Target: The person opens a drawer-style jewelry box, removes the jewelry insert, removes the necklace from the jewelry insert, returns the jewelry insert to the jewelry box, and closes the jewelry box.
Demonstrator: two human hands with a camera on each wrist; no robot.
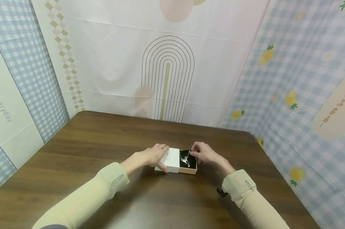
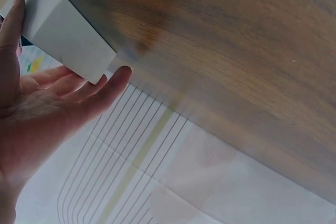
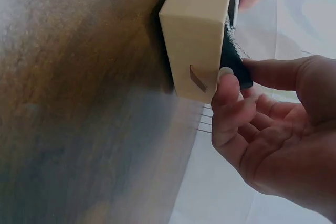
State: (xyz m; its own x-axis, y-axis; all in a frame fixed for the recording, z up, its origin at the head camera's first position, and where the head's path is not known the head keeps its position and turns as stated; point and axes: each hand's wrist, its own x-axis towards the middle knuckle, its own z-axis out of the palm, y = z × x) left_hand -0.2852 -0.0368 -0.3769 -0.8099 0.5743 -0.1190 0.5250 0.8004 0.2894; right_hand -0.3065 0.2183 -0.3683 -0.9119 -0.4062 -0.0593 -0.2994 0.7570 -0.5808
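A white box sleeve (image 1: 173,160) lies on the table, its cream inner drawer (image 1: 188,171) slid partly out to the right. My left hand (image 1: 154,155) holds the sleeve, thumb along the near side and fingers over the top and far side. Inside the drawer is a black pad (image 1: 193,163) carrying a silver necklace (image 1: 185,160) with a pendant. Thumb and index finger of my right hand (image 3: 278,124) pinch a corner of the black pad (image 3: 239,72), which is raised above the drawer's rim. A small brown ribbon tab (image 3: 198,80) shows on the drawer's end.
The brown wooden table (image 1: 109,133) extends around the box on every side. A white printed cloth (image 1: 109,57) hangs behind its far edge, with a blue checked cloth (image 1: 275,82) on the right. A dark strap (image 1: 222,191) is on the right wrist.
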